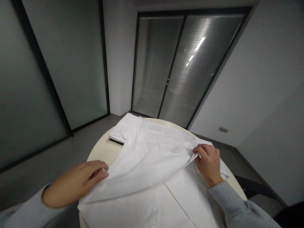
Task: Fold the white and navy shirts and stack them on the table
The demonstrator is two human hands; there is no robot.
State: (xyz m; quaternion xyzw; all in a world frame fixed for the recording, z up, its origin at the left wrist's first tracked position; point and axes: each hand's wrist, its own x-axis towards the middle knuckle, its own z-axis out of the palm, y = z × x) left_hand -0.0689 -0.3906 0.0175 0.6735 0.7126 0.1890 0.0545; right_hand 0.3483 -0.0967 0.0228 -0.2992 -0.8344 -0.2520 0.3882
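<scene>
A large white garment (133,205), which looks like a coat or shirt, is spread over a round table. One long section, apparently a sleeve (147,171), lies slantwise across its body with soft creases. At the left edge of the cloth, my left hand (78,180) has thumb and fingertips closed on the fabric. My right hand (209,161) pinches the cloth at the right side, with the fingers curled and a small raised fold beneath them. The lower end of the garment runs out of view at the bottom.
The cream round table (102,147) shows its rim at left and right. Folded white cloth (124,126) with a dark edge beneath sits at the back left. A black chair part (254,186) stands at the right. Glass panels and a wall socket (223,129) lie beyond.
</scene>
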